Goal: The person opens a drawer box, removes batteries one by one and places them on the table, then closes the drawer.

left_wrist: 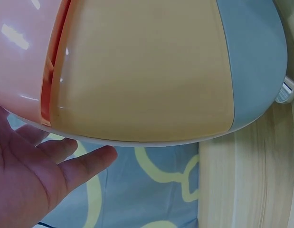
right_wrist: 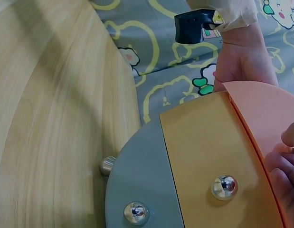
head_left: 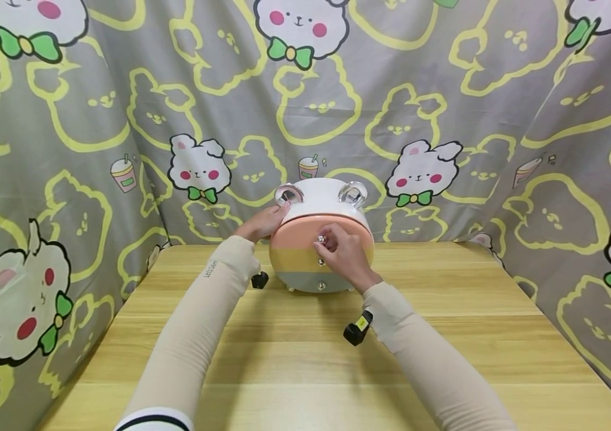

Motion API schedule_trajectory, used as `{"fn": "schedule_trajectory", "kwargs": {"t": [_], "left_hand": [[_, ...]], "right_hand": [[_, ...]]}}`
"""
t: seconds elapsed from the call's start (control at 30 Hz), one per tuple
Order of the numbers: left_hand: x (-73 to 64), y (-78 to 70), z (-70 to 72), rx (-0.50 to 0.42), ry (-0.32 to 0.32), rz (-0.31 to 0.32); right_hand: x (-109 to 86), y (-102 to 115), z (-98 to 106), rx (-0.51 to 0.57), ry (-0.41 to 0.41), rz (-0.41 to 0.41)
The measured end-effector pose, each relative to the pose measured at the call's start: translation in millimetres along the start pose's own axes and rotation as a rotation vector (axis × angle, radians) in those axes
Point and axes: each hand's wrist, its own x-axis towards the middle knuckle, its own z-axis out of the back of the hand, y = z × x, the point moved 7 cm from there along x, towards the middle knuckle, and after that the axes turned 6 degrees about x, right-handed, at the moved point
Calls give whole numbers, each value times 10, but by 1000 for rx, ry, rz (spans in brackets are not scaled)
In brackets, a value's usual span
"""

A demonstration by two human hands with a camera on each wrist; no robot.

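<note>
A small rounded drawer cabinet (head_left: 322,200) with a white top and clear ear shapes stands on the table. Its front has a pink top drawer (head_left: 297,232), a yellow middle drawer (right_wrist: 203,142) and a grey-blue bottom drawer (right_wrist: 142,166), each with a shiny round knob. My right hand (head_left: 345,251) pinches the knob (head_left: 321,239) of the pink drawer, which juts slightly forward, showing an orange-red edge in both wrist views. Against the cabinet's left side rests my left hand (head_left: 264,222), fingers extended along it and partly hidden behind the body.
The cabinet sits on short feet near the back of the wooden table (head_left: 305,359). A grey curtain (head_left: 262,131) printed with rabbits and yellow outlines hangs behind and along both sides. Black wrist cameras (head_left: 356,329) hang below both sleeves.
</note>
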Motion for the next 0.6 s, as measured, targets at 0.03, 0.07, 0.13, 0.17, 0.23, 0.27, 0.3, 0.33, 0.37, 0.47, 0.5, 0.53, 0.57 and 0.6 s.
{"fn": "schedule_trajectory", "kwargs": {"t": [0.03, 0.07, 0.13, 0.17, 0.23, 0.27, 0.3, 0.33, 0.37, 0.47, 0.5, 0.53, 0.57, 0.6], "left_hand": [[1, -1, -3, -2, 3, -3], [2, -2, -6, -4, 5, -5], [8, -2, -6, 4, 4, -9], [9, 1, -8, 4, 5, -6], [1, 6, -16, -6, 11, 10], [-5, 9, -21, -10, 14, 23], [-12, 15, -26, -16, 18, 38], [-20, 20, -32, -24, 23, 54], [-29, 25, -37, -33, 28, 69], [-40, 31, -40, -33, 33, 87], [-39, 33, -38, -30, 34, 87], [-36, 35, -35, -28, 36, 85], [-33, 37, -34, -26, 39, 83], [-29, 37, -34, -24, 43, 81]], "right_hand": [[-4, 0, 1, -2, 1, 2], [-8, 0, 1, -2, 3, 3], [-15, 2, 4, -1, 5, 10], [-18, 2, 5, 0, 6, 14], [-26, 7, 10, -1, 3, 25], [-30, 14, 15, 0, 2, 32], [-36, 20, 20, 2, -1, 37], [-41, 27, 25, 3, -3, 41], [-45, 30, 28, 3, -5, 46], [-58, 48, 35, -2, -6, 53], [-61, 49, 35, -7, -5, 54], [-64, 53, 34, -12, -5, 57], [-68, 58, 36, -15, -6, 61], [-72, 65, 39, -18, -8, 65]]}}
